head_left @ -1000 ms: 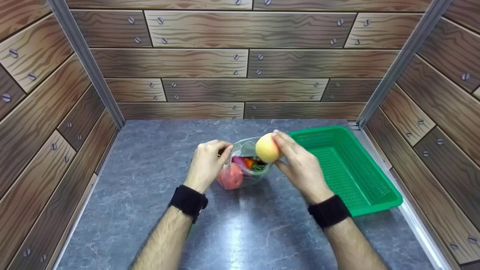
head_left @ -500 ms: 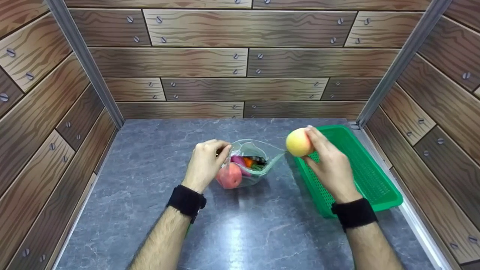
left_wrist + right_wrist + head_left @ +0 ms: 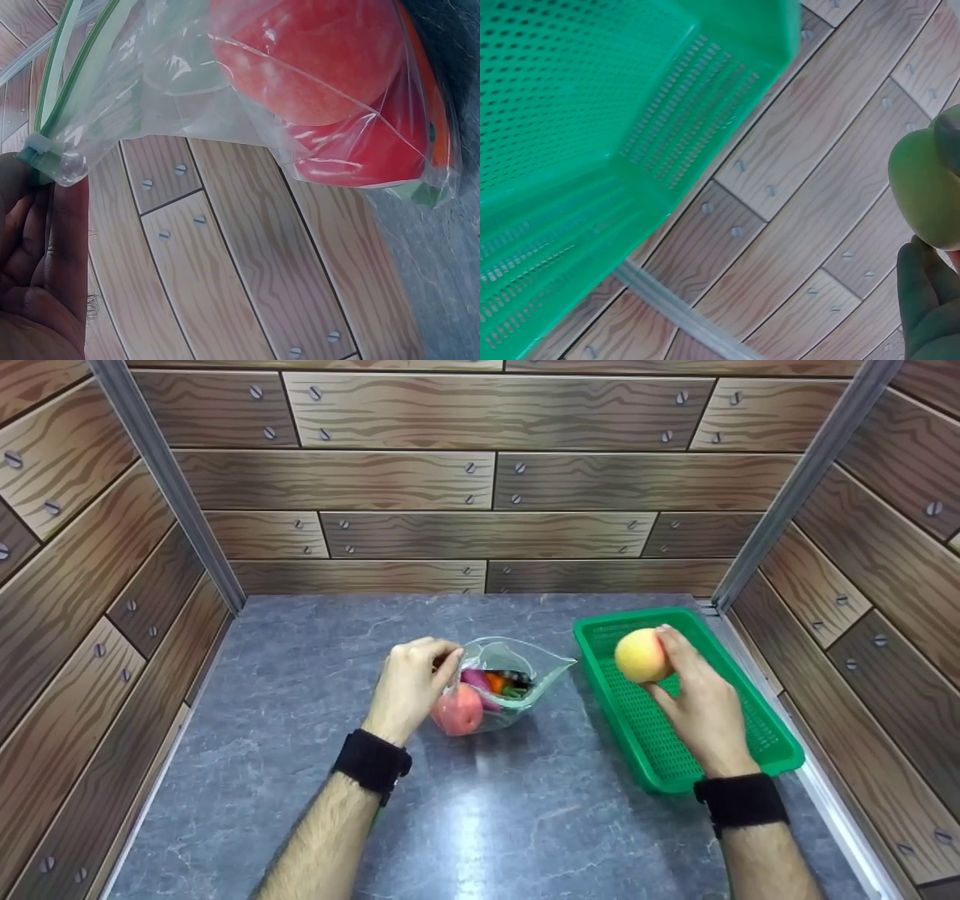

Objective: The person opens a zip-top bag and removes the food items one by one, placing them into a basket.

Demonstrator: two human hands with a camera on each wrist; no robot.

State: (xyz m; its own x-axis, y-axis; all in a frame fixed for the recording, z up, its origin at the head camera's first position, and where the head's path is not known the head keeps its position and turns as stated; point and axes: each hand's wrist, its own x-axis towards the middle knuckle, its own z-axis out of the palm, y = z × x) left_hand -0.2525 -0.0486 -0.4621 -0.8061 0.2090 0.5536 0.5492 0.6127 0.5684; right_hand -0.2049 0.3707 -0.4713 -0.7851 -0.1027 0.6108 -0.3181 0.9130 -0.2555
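Observation:
My right hand grips a yellow-pink peach and holds it above the green perforated basket at the right of the table. The right wrist view shows the basket's inside and the peach at the frame's edge. My left hand pinches the rim of a clear zip bag that lies open on the grey table. Inside the bag sit a red apple and some purple, orange and green produce. The left wrist view shows the bag's green zip strip and red fruit through the plastic.
The grey marble-patterned table is walled on three sides by wood-patterned panels. Metal posts stand in the back corners. The basket lies along the right wall.
My right hand has carried the peach from the mouth of the bag rightward to above the basket. The left hand has kept its hold on the bag rim.

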